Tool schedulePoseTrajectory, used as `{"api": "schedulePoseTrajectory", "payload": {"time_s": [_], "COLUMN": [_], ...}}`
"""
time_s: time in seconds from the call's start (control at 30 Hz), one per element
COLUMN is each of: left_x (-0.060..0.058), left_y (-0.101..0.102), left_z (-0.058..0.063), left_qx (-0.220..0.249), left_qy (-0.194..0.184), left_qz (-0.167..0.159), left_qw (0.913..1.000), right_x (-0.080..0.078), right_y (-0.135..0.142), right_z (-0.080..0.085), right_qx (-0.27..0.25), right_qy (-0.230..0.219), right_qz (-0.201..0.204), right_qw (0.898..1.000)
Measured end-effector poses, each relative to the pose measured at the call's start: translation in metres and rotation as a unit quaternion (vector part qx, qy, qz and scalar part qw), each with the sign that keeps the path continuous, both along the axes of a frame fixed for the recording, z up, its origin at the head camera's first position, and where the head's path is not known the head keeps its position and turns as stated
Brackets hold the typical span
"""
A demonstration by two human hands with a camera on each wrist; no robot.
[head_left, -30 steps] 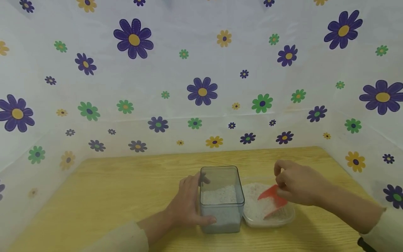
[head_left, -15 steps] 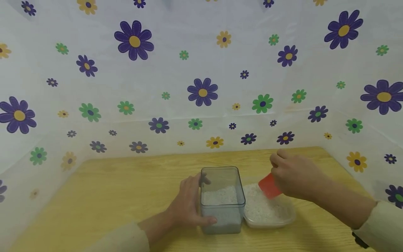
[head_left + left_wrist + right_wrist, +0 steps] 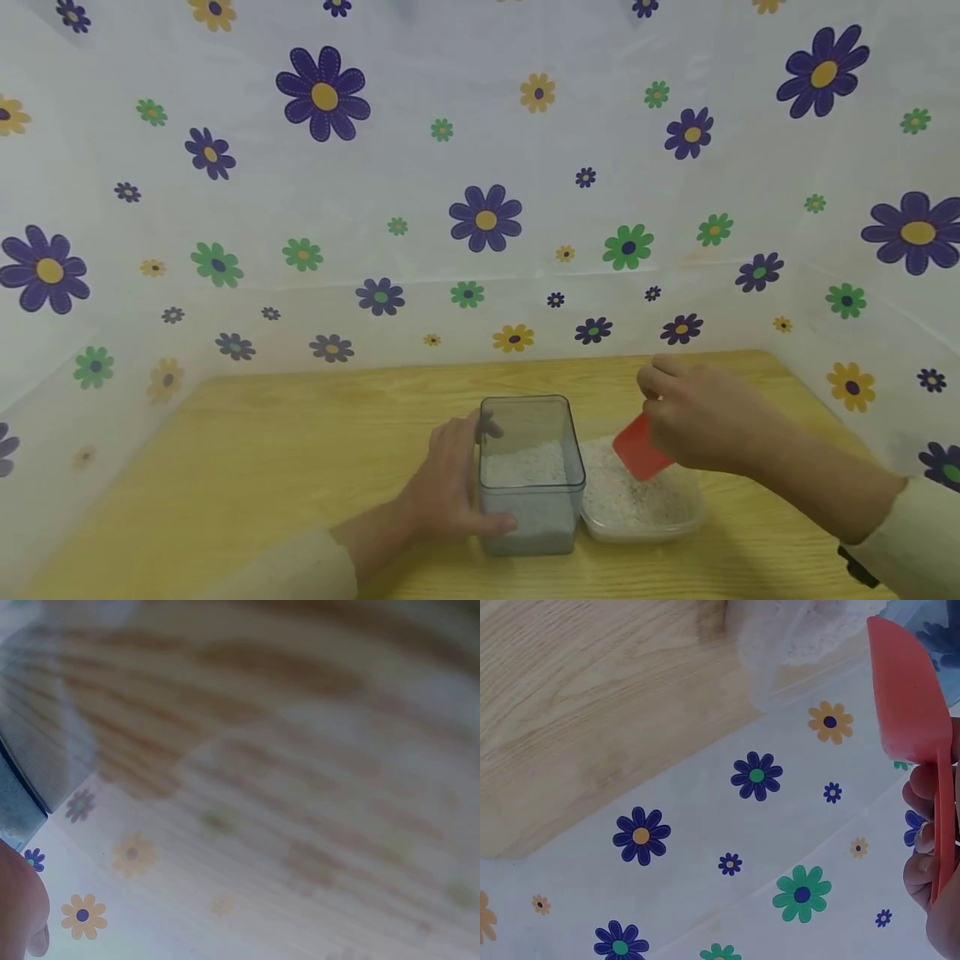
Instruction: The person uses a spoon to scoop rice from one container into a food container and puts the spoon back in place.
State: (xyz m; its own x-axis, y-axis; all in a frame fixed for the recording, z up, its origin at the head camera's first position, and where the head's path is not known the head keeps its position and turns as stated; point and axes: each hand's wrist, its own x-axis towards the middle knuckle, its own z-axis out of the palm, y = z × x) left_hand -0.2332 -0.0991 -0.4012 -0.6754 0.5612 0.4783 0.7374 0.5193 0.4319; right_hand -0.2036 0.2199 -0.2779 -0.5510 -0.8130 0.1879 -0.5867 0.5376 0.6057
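Observation:
A tall, see-through grey container (image 3: pixel 531 521), part filled with white grains, stands upright on the table. My left hand (image 3: pixel 444 492) grips it from the left, thumb along the front and fingertips round the back corner. To its right sits a shallow clear plastic tub (image 3: pixel 648 533) holding more white grains (image 3: pixel 615 498) that look like rice. Above the tub, my right hand (image 3: pixel 705 421) grips a red scoop (image 3: pixel 640 448) by its handle, the blade tilted down to the left. The right wrist view shows the scoop (image 3: pixel 911 694) from its smooth side; its inside is hidden.
The wood-grain table (image 3: pixel 300 467) meets a white flower-print sheet (image 3: pixel 405 167) at the back and both sides. Beige sleeves (image 3: pixel 911 533) cover the forearms. In the left wrist view, part of the container (image 3: pixel 19 802) shows at the left edge.
My right hand has lifted the red scoop from the grains and turned its blade over, then shifted slightly left. The left hand still grips the grey container in the same spot.

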Motion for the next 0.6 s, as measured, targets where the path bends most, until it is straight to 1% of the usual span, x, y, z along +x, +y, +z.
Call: {"api": "schedulePoseTrajectory", "payload": {"time_s": [0.03, 0.1, 0.17, 0.27, 0.33, 0.47, 0.53, 0.6], "left_x": [0.000, 0.001, 0.001, 0.000, 0.000, 0.000, 0.000, -0.001], "left_y": [0.000, 0.000, -0.001, -0.001, 0.000, 0.000, 0.000, 0.001], "left_z": [0.000, 0.001, 0.002, 0.002, 0.001, 0.001, 0.000, -0.001], "left_qx": [0.000, -0.002, -0.005, -0.008, -0.011, -0.011, -0.007, -0.006], "left_qy": [0.000, -0.002, -0.003, -0.002, 0.001, 0.001, 0.001, 0.003], "left_qz": [0.000, -0.001, 0.000, 0.000, 0.002, 0.005, 0.006, 0.008], "left_qw": [1.0000, 1.0000, 1.0000, 1.0000, 0.9999, 0.9999, 1.0000, 0.9999], "right_x": [0.000, -0.001, -0.001, 0.000, -0.001, -0.004, -0.005, -0.006], "right_y": [0.000, -0.002, -0.004, -0.007, -0.011, -0.026, -0.036, -0.047], "right_z": [0.002, 0.006, 0.012, 0.022, 0.027, 0.032, 0.033, 0.032], "right_qx": [-0.021, -0.082, -0.125, -0.183, -0.216, -0.252, -0.256, -0.253], "right_qy": [0.000, -0.011, -0.008, 0.010, 0.031, 0.058, 0.053, 0.040], "right_qz": [0.002, 0.006, -0.004, -0.011, -0.004, 0.028, 0.038, 0.043], "right_qw": [1.000, 0.997, 0.992, 0.983, 0.976, 0.965, 0.964, 0.966]}}
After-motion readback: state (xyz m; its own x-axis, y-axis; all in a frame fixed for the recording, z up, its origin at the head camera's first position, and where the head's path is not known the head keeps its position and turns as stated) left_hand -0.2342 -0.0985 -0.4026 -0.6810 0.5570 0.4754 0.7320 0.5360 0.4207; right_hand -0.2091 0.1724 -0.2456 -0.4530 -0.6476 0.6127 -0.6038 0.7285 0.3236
